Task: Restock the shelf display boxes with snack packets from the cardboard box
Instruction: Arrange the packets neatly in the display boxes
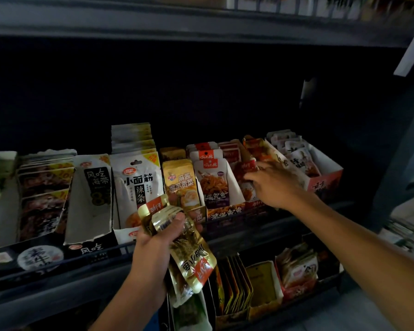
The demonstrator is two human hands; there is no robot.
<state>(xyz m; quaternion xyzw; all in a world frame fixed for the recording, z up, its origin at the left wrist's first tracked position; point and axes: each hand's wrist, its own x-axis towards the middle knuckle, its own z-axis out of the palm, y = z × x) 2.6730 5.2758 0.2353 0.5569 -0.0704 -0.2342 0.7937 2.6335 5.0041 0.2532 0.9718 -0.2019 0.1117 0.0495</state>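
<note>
Both hands work at the front of a dim shelf: the left hand (158, 237) is curled round a bunch of gold foil snack packets (187, 249), holding them in front of the shelf lip (58, 261) with their glossy, crinkled ends hanging down past the wrist, while the right hand (273, 182) reaches forward with fingers spread and fairly straight, fingertips resting on the red packets (245, 168) standing in a red display box (256, 204); whether it pinches one I cannot tell. Above the row of boxes the bay is open and dark up to the underside of the upper shelf (177, 27), so there is free room over the packet tops. Boxes stand tight side by side along the shelf, front walls at the lip: a white box with tall white packets (136, 182), a yellow packet (181, 182) beside it, a purple-fronted box of white-and-orange packets (212, 185), then the red box, and at the far right a white-walled box (325, 173) of pale packets set at a slant. At the left, a white cardboard divider (89, 206) with a torn lower edge leans by dark packets (43, 187). Below, on the lower shelf, more cardboard boxes hold upright yellow and orange packets (234, 285) and pale ones (296, 266). A light floor (406, 216) shows at the right edge. No cardboard supply box can be made out.
</note>
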